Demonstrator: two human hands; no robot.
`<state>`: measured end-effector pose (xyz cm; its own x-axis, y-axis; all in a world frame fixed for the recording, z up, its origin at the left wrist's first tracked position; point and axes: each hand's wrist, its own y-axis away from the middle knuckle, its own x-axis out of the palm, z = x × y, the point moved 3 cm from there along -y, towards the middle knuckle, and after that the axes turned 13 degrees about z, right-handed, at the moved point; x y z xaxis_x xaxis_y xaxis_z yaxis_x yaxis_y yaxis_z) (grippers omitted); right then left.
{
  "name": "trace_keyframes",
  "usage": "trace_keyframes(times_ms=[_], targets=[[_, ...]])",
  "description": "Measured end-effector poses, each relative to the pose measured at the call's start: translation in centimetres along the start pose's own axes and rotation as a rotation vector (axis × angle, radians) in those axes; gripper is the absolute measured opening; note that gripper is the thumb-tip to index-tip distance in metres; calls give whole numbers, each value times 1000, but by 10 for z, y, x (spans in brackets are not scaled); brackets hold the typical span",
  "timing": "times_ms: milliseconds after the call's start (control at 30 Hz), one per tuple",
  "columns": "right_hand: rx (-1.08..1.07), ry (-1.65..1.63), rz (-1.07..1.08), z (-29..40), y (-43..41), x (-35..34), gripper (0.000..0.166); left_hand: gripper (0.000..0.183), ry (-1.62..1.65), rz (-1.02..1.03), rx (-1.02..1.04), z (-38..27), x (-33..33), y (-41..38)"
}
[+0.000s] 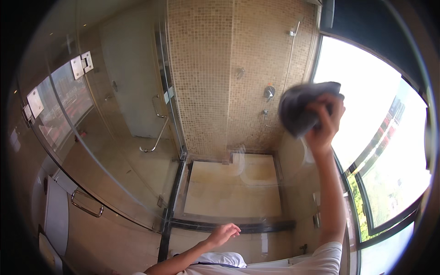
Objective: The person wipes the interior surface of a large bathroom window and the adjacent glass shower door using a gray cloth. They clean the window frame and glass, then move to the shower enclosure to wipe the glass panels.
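My right hand [326, 120] is raised at the upper right, its fingers closed on a dark grey cloth [297, 108] that looks blurred. The cloth is in front of the glass shower panel [254, 192]; whether it touches the glass cannot be told. Low in the middle, my left hand [225, 234] hangs with loosely bent fingers and holds nothing. Behind the glass lie the shower floor [233, 196] and a beige mosaic wall [202, 75].
An open glass door [120, 165] with a metal handle [87, 204] and hinges [81, 65] stands at the left. A dark curb [233, 226] crosses the floor. A large window [364, 103] is at the right. A hand shower [294, 29] hangs on the far wall.
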<state>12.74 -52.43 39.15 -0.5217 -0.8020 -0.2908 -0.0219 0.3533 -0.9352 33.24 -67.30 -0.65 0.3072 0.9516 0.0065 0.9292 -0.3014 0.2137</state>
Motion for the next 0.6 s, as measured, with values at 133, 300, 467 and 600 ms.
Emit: trace_keyframes(times_ms=[133, 300, 467, 600], targets=[[74, 3, -60, -19, -41, -26, 21, 23, 87, 252, -15, -13, 36, -19], [259, 69, 40, 26, 117, 32, 20, 29, 221, 313, 56, -3, 30, 2], [425, -27, 333, 138, 275, 134, 47, 27, 234, 90, 104, 3, -25, 54], [362, -43, 335, 244, 152, 192, 49, 27, 257, -20, 132, 11, -102, 129]])
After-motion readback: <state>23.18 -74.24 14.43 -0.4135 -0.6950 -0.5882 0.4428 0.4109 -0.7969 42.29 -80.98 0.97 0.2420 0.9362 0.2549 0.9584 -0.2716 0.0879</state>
